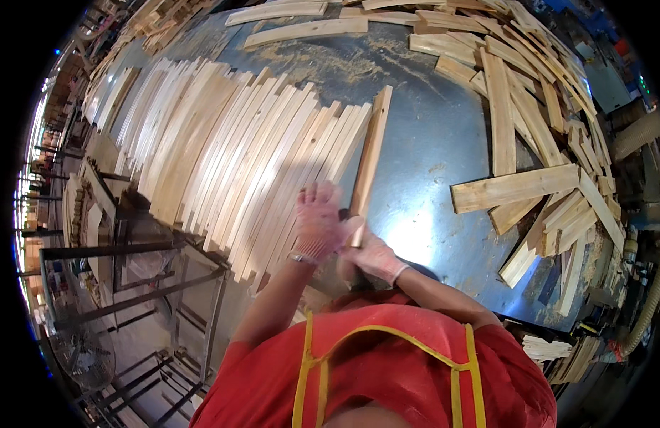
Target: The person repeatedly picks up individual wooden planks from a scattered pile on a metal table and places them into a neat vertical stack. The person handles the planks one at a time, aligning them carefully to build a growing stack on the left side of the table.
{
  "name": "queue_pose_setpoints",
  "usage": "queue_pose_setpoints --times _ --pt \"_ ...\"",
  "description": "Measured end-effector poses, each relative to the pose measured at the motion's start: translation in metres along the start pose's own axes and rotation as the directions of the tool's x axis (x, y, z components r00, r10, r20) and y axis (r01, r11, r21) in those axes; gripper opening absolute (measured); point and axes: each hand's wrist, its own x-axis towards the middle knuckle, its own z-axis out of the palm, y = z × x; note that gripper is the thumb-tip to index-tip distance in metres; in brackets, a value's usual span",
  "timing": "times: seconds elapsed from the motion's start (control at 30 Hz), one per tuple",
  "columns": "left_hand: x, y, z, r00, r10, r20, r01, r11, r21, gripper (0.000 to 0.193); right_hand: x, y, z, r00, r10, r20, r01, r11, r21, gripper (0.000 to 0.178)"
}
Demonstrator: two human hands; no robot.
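Note:
My right hand (376, 257), in a pale pinkish work glove, is closed round the near end of a narrow wooden board (373, 150). This board lies along the metal tabletop, pointing away from me, with a gap at its far end between it and the row of boards (262, 160) on its left. Beside it, my gloved left hand (318, 222) is over the near right part of the row, slightly blurred, fingers stretched out and thumb toward the held board. Whether its palm touches the row I cannot tell.
A loose heap of boards (515, 114) covers the table's right side, one board (517, 187) lying crosswise on top. Sawdust (323, 60) and several boards (305, 31) lie at the far side. At lower left stand a metal frame (137, 285) and a fan (84, 359).

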Motion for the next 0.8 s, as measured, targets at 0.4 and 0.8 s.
queue_pose_setpoints --times 0.4,0.8 --pt "-0.006 -0.009 0.007 0.997 -0.043 -0.064 0.044 0.999 0.015 0.046 -0.037 0.120 -0.312 0.843 -0.523 -0.131 -0.103 0.083 -0.991 0.070" --pt "-0.008 -0.005 0.028 0.989 -0.131 -0.072 0.136 0.988 0.078 0.060 -0.043 0.005 -0.250 0.997 0.026 -0.068 -0.055 0.878 -0.476 0.107"
